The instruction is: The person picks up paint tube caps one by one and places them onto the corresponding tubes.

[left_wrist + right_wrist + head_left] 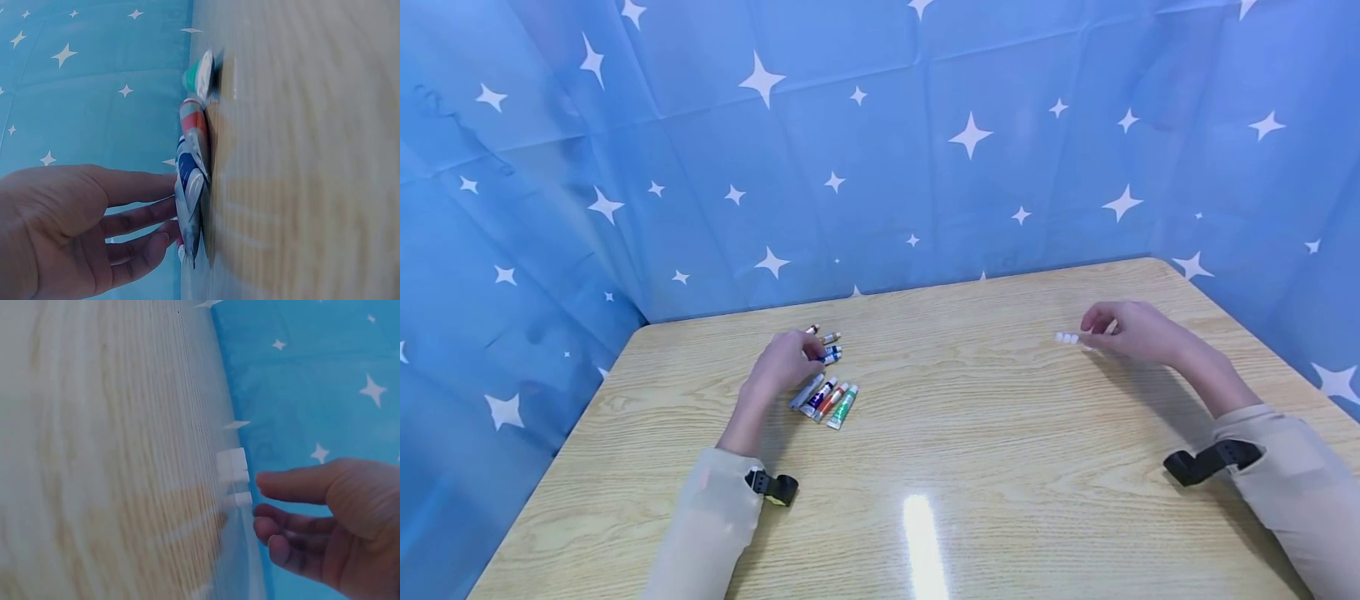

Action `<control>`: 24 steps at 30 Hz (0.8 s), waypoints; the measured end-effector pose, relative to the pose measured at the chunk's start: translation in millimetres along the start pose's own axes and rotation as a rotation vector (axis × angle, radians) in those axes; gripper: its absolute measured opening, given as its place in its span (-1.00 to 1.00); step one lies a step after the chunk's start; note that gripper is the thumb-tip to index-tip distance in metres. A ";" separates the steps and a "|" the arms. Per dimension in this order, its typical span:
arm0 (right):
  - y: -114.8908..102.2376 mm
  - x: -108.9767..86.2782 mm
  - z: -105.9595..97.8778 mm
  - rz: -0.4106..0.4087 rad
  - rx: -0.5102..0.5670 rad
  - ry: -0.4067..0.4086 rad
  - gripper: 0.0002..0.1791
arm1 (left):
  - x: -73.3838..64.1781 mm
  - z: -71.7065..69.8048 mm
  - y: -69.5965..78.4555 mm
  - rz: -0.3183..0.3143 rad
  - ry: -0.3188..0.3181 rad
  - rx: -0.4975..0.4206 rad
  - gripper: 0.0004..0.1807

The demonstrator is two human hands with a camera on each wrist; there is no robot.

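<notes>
My left hand (788, 360) reaches over a group of small paint tubes on the wooden table. Its fingers are fairly straight, with fingertips right at the blue tubes (832, 359). In front lies a row with a silvery tube (806, 392), a dark purple one (818, 397), an orange-red one (831, 402) and a green one (842, 407). An ochre tube (831, 338) lies beyond the fingers. To the right, my right hand (1138, 332) hovers low by several small white blocks (1066, 337) in a row. Thumb and fingers stand apart beside the blocks (232, 465).
The light wooden table (970, 400) has rounded far corners. A blue curtain with white stars (880, 150) hangs behind it and along both sides. Each forearm wears a black strap-on camera over a pale sleeve (707, 508). Bright glare (925, 542) shows near the front.
</notes>
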State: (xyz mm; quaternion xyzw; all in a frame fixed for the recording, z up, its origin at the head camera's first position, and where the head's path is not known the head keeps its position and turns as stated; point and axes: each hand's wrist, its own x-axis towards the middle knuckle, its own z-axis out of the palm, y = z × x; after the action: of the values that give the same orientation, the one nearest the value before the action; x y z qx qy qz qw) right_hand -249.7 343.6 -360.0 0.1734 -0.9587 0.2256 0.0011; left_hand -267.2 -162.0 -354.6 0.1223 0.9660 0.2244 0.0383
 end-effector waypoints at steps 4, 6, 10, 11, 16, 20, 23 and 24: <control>3.8 -0.2 1.2 0.001 0.016 -0.039 -0.84 | 1.6 1.1 -0.3 -0.012 -0.001 -0.008 -0.90; 5.3 -0.5 2.2 0.004 0.030 -0.058 -0.85 | 2.2 1.6 -1.1 -0.016 -0.002 -0.007 -0.93; 6.7 -0.9 4.0 0.022 0.058 -0.082 -0.90 | 2.6 1.7 -2.6 -0.029 -0.018 0.001 -0.93; 7.2 -1.1 4.2 0.024 0.062 -0.087 -0.91 | 2.5 1.7 -2.9 -0.035 -0.024 0.001 -0.93; 8.7 -1.2 4.7 0.023 0.072 -0.095 -0.94 | 2.4 0.8 -5.7 -0.065 -0.066 -0.022 -0.89; 9.6 -1.0 4.7 0.025 0.065 -0.095 -0.93 | 2.1 0.5 -8.0 -0.074 -0.083 -0.035 -0.89; 9.8 -0.7 4.7 0.024 0.048 -0.093 -0.94 | 1.3 0.2 -8.4 -0.071 -0.081 -0.040 -0.90; 9.6 -0.6 4.7 0.023 0.044 -0.092 -0.94 | 1.1 0.1 -8.5 -0.070 -0.079 -0.041 -0.89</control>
State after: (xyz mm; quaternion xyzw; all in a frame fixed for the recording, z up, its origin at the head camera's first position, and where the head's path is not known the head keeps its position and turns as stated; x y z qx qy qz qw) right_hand -252.0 349.8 -368.5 0.1724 -0.9545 0.2382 -0.0494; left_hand -270.1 -169.0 -358.5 0.0962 0.9627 0.2376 0.0868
